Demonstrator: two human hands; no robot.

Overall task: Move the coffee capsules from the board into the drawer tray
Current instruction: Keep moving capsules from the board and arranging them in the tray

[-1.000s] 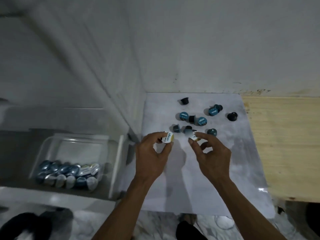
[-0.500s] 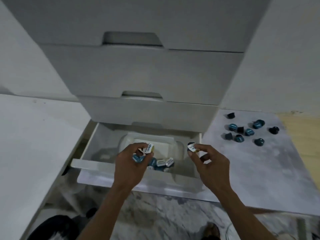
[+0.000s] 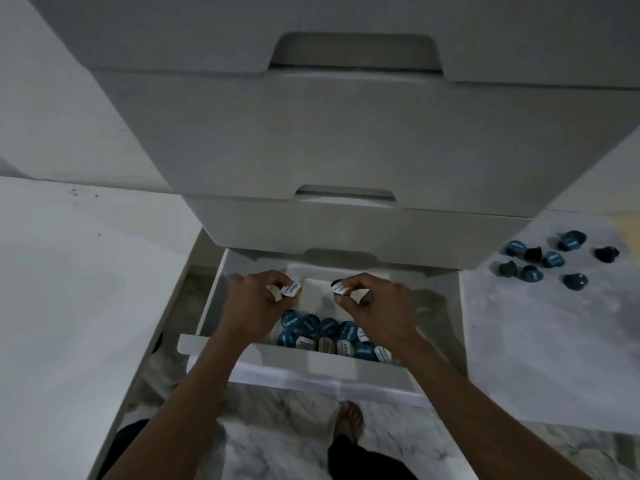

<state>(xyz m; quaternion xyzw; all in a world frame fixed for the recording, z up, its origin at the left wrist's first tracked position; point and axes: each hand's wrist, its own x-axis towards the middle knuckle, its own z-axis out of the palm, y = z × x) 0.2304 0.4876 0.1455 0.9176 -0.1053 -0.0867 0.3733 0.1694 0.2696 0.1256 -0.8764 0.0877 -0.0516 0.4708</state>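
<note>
My left hand (image 3: 258,297) pinches a white-lidded coffee capsule (image 3: 290,289) above the white tray (image 3: 317,292) in the open bottom drawer (image 3: 311,370). My right hand (image 3: 372,299) grips another white-lidded capsule (image 3: 339,287) over the same tray. Below both hands, several blue and white-lidded capsules (image 3: 329,336) lie packed along the tray's near side. On the pale marbled board (image 3: 540,341) at the right, several blue and dark capsules (image 3: 550,259) lie scattered near its far edge.
Two shut drawer fronts (image 3: 346,140) overhang the open drawer from above. A white surface (image 3: 86,289) runs along the left. Marble floor and my foot (image 3: 349,415) show below the drawer. A strip of yellow wood (image 3: 628,225) shows past the board at far right.
The view swung from the board to the drawer. Both hands carried their capsules left, from over the board to above the tray, and moved closer in over it.
</note>
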